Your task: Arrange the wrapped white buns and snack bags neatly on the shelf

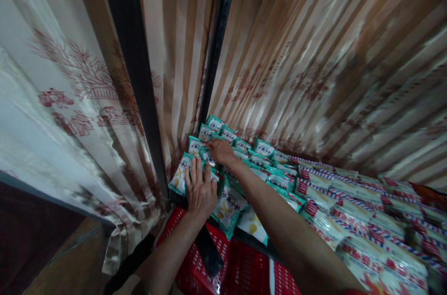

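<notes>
Rows of green and white snack packets stand and lean close together in the corner. My left hand lies over the front packets, fingers stretched out and its palm down. Beside its fingertips, a snack packet leans at the left end of the front row. My right hand reaches further back, its fingers curled in at the top of a green snack packet. The fingertips of that hand are partly hidden.
Red, white and blue striped bags fill the right side. Below the packets sits a red perforated basket. Dark upright posts stand before pleated, patterned curtains at the left and back.
</notes>
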A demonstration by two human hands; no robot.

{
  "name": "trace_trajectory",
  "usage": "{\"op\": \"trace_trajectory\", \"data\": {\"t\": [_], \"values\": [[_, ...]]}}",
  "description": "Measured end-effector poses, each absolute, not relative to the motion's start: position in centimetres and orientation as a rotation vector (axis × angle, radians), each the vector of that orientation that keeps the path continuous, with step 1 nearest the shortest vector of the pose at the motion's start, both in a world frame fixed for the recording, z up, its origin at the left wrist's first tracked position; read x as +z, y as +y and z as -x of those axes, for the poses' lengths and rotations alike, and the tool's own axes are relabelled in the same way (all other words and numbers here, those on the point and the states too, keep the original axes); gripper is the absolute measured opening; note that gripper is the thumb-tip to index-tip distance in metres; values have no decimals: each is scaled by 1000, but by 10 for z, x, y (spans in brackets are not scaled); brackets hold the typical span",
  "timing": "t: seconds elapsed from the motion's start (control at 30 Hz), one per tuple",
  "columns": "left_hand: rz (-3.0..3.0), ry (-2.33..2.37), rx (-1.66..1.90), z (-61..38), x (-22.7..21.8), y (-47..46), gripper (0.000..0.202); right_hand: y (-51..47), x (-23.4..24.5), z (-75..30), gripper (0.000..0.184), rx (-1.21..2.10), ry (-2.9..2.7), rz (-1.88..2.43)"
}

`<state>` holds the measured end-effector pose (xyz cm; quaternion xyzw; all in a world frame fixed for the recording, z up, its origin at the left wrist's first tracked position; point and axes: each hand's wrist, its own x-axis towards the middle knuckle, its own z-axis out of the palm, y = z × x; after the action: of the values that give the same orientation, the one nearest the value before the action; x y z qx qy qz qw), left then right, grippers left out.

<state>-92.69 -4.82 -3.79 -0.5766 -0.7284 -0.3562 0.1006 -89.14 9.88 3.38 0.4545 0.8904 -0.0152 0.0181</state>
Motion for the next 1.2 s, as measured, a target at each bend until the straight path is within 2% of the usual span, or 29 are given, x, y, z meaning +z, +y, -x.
{"op": "trace_trajectory", "data": {"t": [0.5, 0.83, 1.1, 1.2], "values": [[1792, -2095, -1063, 924, -31, -43, 34, 98, 43, 896, 35, -123, 2761, -1441], [1798, -2091, -1084, 924, -29, -41, 36, 98, 44, 910, 44, 31, 2689, -1478], [1796, -2084, -1102, 925, -31, -40, 35, 94, 42, 909, 40, 1, 2735, -1509], [1790, -2083, -1104, 924, -29, -40, 33, 99, 46, 891, 39, 64, 2783, -1655]]}}
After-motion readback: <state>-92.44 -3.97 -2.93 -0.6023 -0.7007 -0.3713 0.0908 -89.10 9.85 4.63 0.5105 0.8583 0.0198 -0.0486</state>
